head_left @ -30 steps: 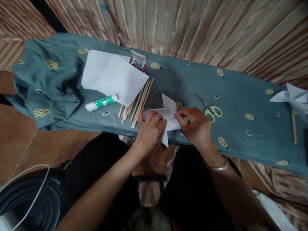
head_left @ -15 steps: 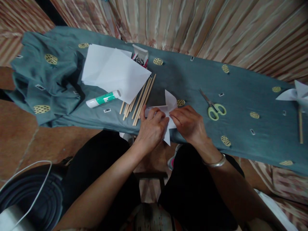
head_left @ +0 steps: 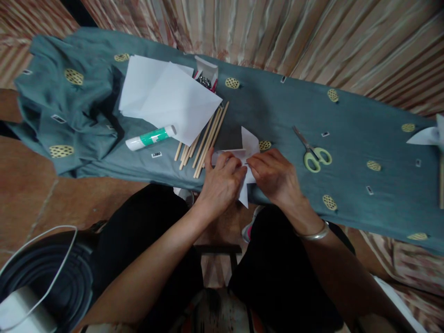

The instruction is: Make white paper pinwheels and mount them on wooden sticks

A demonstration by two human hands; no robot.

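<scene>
A white paper pinwheel (head_left: 250, 139) with pointed blades lies at the near edge of the table, between my hands. My left hand (head_left: 224, 181) is closed on its left side and middle, fingers bent over the folded paper. From the right, my right hand (head_left: 275, 178) pinches a thin, dark pin-like piece (head_left: 246, 163) at the pinwheel's centre; most of it is hidden by the fingertips. Several wooden sticks (head_left: 208, 141) lie just beyond my left hand. Green-handled scissors (head_left: 314, 155) rest to the right of my right hand, blades pointing away.
Stacked white paper sheets (head_left: 156, 92) lie at the back left, beside a small open box (head_left: 207, 76) of metal pieces. A glue stick (head_left: 151, 138) is in front of them. Another paper pinwheel (head_left: 426, 136) on a stick is at the right edge. A patterned cloth (head_left: 350, 138) covers the table.
The view has shifted slightly, so the table's things appear a little higher and further right. Both hands stay at the pinwheel; the dark piece at my right fingertips now shows more clearly.
</scene>
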